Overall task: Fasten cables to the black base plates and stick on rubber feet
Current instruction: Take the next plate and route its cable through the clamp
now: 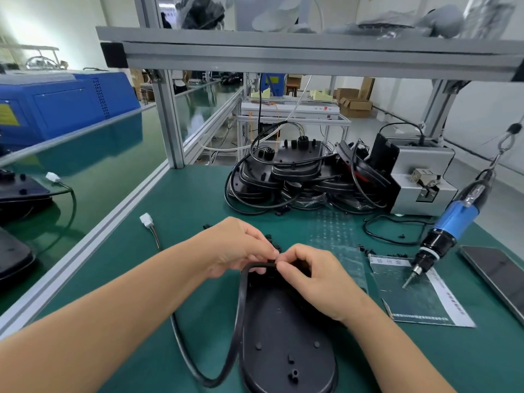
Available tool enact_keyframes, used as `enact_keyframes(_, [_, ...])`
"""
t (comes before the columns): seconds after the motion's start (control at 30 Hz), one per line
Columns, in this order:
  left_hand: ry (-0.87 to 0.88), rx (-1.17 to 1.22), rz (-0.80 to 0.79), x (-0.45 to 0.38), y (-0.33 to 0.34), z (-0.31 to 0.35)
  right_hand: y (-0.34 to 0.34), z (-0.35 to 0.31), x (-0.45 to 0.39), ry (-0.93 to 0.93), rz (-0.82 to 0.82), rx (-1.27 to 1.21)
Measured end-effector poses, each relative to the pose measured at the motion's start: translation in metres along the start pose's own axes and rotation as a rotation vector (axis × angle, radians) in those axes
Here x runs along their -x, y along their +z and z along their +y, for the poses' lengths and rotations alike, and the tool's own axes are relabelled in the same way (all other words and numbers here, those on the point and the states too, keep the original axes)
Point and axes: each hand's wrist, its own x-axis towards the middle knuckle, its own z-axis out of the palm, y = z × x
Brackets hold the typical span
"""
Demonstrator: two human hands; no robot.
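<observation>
A black oval base plate lies on the green mat right in front of me. A thick black cable runs up its left edge, bends over the far end and loops back down at the lower left. Over that far end, my left hand and my right hand meet fingertip to fingertip. Both pinch at a small black part sitting on the cable at the bend. The cable's white connector lies on the mat to the left. A clear sheet of rubber feet lies behind my right hand.
A pile of black base plates with cables stands at the back. A grey screw feeder sits at the back right. A blue electric screwdriver hangs at the right, tip over a plastic bag. A phone lies far right.
</observation>
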Motion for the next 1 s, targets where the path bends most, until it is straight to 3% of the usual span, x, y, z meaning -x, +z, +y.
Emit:
enact_keyframes(0.37, [-0.014,-0.269,0.066,-0.003,-0.002,0.015,0.004,0.001,-0.001,0.046,0.018,-0.01])
enact_keyframes(0.73, [-0.026,-0.37,-0.01,-0.002,-0.004,0.021,0.002,0.001,0.0,0.033,-0.021,-0.001])
enact_keyframes(1.0, [0.065,-0.645,-0.091,0.012,-0.004,0.02,0.006,-0.001,0.004,0.022,-0.003,-0.018])
